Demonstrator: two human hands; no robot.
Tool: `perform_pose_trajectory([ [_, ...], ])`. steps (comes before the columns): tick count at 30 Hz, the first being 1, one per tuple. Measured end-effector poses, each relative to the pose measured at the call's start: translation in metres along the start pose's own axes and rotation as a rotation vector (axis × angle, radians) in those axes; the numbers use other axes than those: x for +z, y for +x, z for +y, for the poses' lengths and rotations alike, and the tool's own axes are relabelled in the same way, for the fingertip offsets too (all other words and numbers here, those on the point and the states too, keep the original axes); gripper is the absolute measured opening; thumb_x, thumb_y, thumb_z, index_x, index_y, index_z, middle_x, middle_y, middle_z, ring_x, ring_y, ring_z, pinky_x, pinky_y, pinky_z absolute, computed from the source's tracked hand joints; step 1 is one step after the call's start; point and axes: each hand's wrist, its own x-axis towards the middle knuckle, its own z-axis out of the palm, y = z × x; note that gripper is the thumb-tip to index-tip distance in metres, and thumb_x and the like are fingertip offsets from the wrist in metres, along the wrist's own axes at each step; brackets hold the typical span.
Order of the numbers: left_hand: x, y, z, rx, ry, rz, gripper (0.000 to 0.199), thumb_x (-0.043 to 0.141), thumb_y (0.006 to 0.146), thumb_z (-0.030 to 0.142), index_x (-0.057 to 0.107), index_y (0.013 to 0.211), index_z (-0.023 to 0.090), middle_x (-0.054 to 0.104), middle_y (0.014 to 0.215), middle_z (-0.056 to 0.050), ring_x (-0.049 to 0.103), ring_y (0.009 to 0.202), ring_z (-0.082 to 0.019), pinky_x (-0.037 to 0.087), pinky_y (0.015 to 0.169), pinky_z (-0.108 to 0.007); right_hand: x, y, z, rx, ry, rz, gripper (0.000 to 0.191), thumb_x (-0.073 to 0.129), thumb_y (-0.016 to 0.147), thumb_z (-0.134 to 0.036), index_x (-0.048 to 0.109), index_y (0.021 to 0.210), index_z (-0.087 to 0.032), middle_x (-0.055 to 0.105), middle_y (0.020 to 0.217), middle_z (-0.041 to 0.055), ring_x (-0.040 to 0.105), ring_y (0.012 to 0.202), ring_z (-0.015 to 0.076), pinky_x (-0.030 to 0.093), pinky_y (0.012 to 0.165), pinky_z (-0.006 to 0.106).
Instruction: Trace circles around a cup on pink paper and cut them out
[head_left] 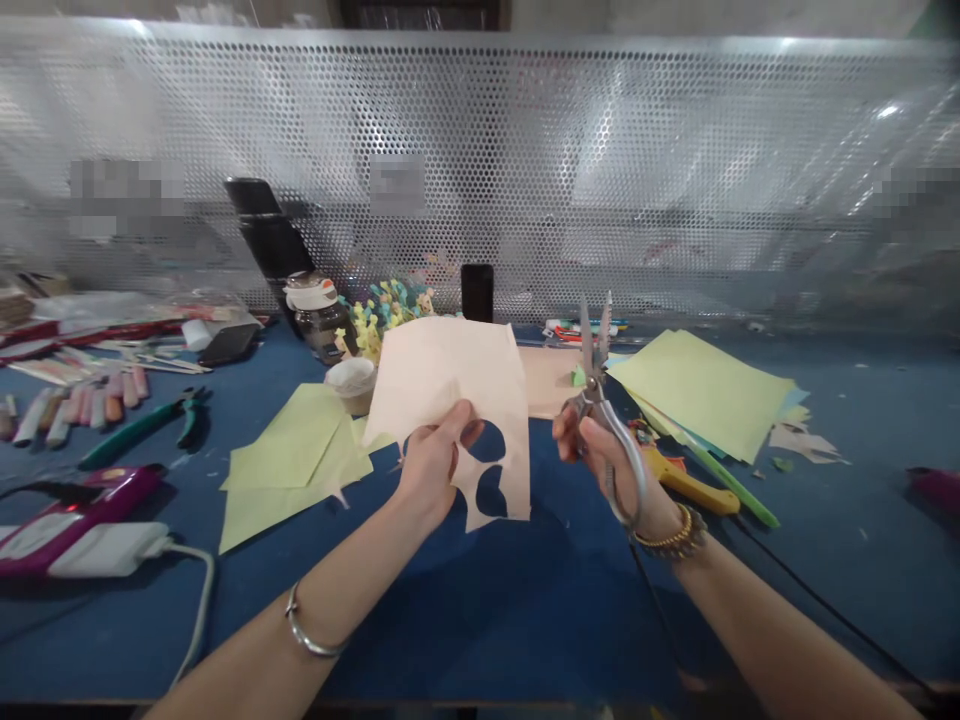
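Left hand [431,460]: grip closed on a cream paper sheet [450,370], thumb on its near face at the lower edge. Sheet, the landmark for all places here, held raised and tilted over the blue surface [487,630]; two rounded cut-outs by its lower right corner, bottom edge ragged with curved cuts. Silver bangle [304,635] on the left forearm, nearer than the sheet.

Right hand [600,465], right of the sheet: grip wrapped round the handles of metal scissors [592,385]. Blades parted, tips up, apart from the sheet; one blade toothed. Beaded bracelet [682,540] at that wrist.

Far left of the sheet, nearer side: purple device [112,495] with a red light lit, white block [112,548] against it, pale cable [206,590] running out. Beyond these, still left of the sheet, teal-handled pliers [146,430], jaws apart. Just left of the sheet, overlapping yellow-green papers [292,450].

Right of the sheet, past the scissors: yellow handle [690,482], green strip [739,490], then a fanned yellow-green stack [712,385].

Behind the sheet: artificial flowers [386,305], upright black phone [477,292]. Behind and left: white-lidded bottle [315,310], leaning black flask [266,235]. Farthest beyond the sheet, perforated metal panel [480,120].
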Motion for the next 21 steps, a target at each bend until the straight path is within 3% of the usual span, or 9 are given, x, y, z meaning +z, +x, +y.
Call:
perform_pose_trajectory([
  [3,0.0,0.002,0.002,0.125,-0.003,0.031,0.018,0.078,0.064,0.031,0.072,0.071,0.015,0.07,0.084,-0.004,0.062,0.079,-0.013,0.049,0.086,-0.029,0.012,-0.013,-0.005,0.106,0.08,-0.102,0.037,0.046,0.088,-0.053,0.056,0.093,-0.018,0.055,0.08,0.0018,0.052,0.067,0.0129,0.043,0.065,0.029],
  [8,0.002,0.01,0.009,0.235,0.083,0.201,0.027,0.078,0.062,0.038,0.072,0.07,0.013,0.07,0.085,-0.007,0.061,0.089,-0.018,0.044,0.085,-0.029,0.036,-0.033,-0.006,0.282,0.17,-0.235,0.047,0.042,0.087,-0.06,0.055,0.095,-0.016,0.053,0.076,0.002,0.053,0.064,0.0143,0.044,0.065,0.032],
  [13,0.022,0.016,0.02,0.335,-0.034,0.171,0.023,0.077,0.062,0.035,0.069,0.068,0.014,0.067,0.077,-0.005,0.061,0.079,-0.016,0.047,0.076,-0.028,0.048,-0.04,0.003,0.447,0.212,-0.358,0.052,0.04,0.087,-0.064,0.055,0.084,-0.014,0.054,0.068,0.002,0.054,0.056,0.0132,0.043,0.06,0.031],
  [18,0.045,0.006,0.02,0.334,-0.08,0.11,0.018,0.076,0.064,0.033,0.069,0.067,0.017,0.066,0.075,-0.004,0.061,0.074,-0.014,0.048,0.076,-0.028,0.051,-0.039,0.005,0.503,0.245,-0.314,0.053,0.044,0.083,-0.067,0.054,0.084,-0.015,0.054,0.068,0.0006,0.054,0.055,0.0123,0.044,0.058,0.029],
  [21,0.049,-0.004,0.01,0.294,-0.063,0.125,0.018,0.076,0.065,0.035,0.07,0.066,0.018,0.066,0.075,-0.005,0.061,0.077,-0.014,0.047,0.078,-0.028,0.051,-0.037,0.005,0.452,0.259,-0.259,0.052,0.047,0.081,-0.067,0.055,0.085,-0.016,0.054,0.067,-0.0003,0.054,0.054,0.0116,0.044,0.055,0.028],
])
